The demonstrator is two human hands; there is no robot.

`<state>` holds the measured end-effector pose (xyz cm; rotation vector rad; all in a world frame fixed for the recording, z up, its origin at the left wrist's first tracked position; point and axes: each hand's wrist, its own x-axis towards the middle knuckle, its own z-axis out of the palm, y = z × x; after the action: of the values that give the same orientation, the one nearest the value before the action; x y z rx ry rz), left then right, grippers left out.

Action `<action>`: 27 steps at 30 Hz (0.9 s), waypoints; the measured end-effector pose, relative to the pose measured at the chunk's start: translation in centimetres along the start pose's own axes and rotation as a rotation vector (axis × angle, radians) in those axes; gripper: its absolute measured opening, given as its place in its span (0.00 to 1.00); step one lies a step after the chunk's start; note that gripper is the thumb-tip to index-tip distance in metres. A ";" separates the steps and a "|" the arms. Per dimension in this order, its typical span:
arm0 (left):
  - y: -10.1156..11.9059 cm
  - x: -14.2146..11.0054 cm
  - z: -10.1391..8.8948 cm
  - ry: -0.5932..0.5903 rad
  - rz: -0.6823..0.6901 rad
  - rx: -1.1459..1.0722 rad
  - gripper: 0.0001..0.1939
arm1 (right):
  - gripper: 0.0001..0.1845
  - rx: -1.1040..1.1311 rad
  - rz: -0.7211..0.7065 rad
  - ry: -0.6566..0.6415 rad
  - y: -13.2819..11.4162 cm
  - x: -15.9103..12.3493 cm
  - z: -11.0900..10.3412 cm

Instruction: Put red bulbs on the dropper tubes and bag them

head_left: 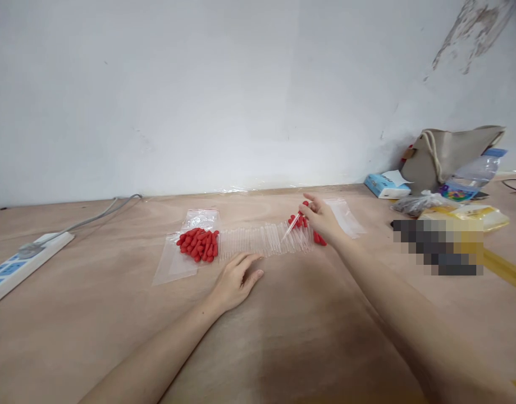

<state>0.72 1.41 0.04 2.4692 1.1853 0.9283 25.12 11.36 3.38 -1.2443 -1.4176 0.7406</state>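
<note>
A row of clear glass dropper tubes lies across the wooden table. A heap of red rubber bulbs rests on a clear plastic bag at the row's left end. More red bulbs lie at the right end. My right hand pinches one dropper, a clear tube with a red bulb, tilted above the row. My left hand lies flat on the table with fingers spread, fingertips touching the near edge of the tubes.
A white power strip with a grey cable sits at the left. At the back right are a tissue pack, a grey bag, a plastic bottle and yellow packets. Another clear bag lies behind my right hand.
</note>
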 end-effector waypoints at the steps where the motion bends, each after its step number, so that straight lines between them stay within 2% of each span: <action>1: 0.0 0.0 0.1 -0.009 0.002 0.003 0.15 | 0.25 -0.120 0.029 0.016 0.2 1.0 -0.5; 4: -0.2 0.0 0.3 -0.028 0.011 0.012 0.13 | 0.16 -0.498 0.060 -0.047 0.8 3.0 -1.0; 6: -0.3 -0.1 0.3 -0.026 0.019 0.016 0.12 | 0.12 -0.625 0.061 -0.104 1.2 3.6 -0.7; 12: -0.3 -0.1 0.3 -0.029 0.037 0.030 0.10 | 0.11 -0.784 0.036 -0.172 2.0 3.6 0.3; 19: -0.3 0.0 0.3 -0.033 0.048 0.038 0.09 | 0.16 -0.890 -0.027 -0.225 1.7 3.1 0.3; 23: -0.2 0.0 0.3 -0.045 0.038 0.041 0.09 | 0.22 -0.820 -0.001 -0.163 1.9 2.6 -1.4; 27: -0.3 0.0 0.4 -0.013 0.039 0.056 0.09 | 0.13 -0.842 0.049 -0.036 2.3 1.6 -3.9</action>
<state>0.77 1.61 -0.44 2.5469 1.1786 0.8994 29.69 12.74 2.68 -1.9048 -1.8086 0.1692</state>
